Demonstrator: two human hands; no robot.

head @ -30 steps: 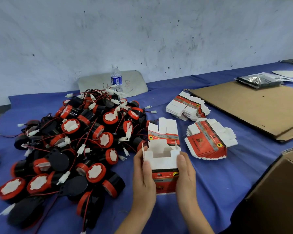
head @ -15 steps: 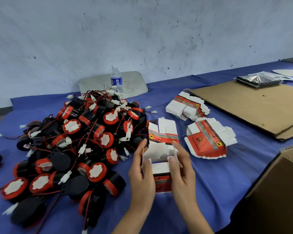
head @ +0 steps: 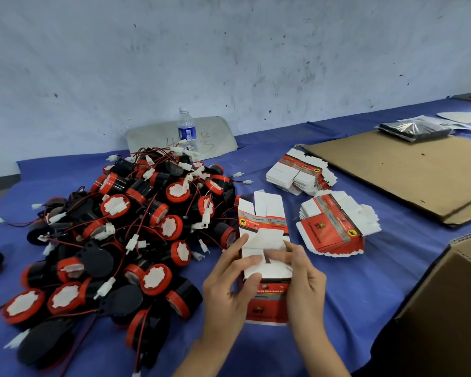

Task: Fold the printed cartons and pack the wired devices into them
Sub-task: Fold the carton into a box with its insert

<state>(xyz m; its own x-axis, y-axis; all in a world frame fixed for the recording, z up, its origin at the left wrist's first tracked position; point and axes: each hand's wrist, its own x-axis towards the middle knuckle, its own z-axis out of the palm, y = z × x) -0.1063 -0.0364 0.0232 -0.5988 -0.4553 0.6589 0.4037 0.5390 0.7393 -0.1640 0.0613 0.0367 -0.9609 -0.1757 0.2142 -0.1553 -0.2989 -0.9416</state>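
A red and white printed carton [head: 267, 302] stands in front of me, held from both sides. My left hand [head: 226, 292] grips its left wall, fingers bent over a white end flap. My right hand [head: 305, 284] grips the right wall, and its fingers press another white flap inward. The far end flaps [head: 261, 205] stick up unfolded. To the left a big heap of black and red round wired devices [head: 125, 227] with white plugs lies on the blue cloth. Two stacks of flat cartons [head: 335, 229] [head: 297, 175] lie to the right.
A water bottle [head: 186, 129] stands behind the heap against the wall. Flat brown cardboard sheets [head: 408, 170] cover the right side, with a dark plastic bag [head: 416, 129] on them. An open brown shipping box [head: 446, 308] fills the lower right corner.
The carton's near end was open a second ago. Both hands have since moved their fingers over it and pushed the white flaps inward, so the opening is now mostly covered.
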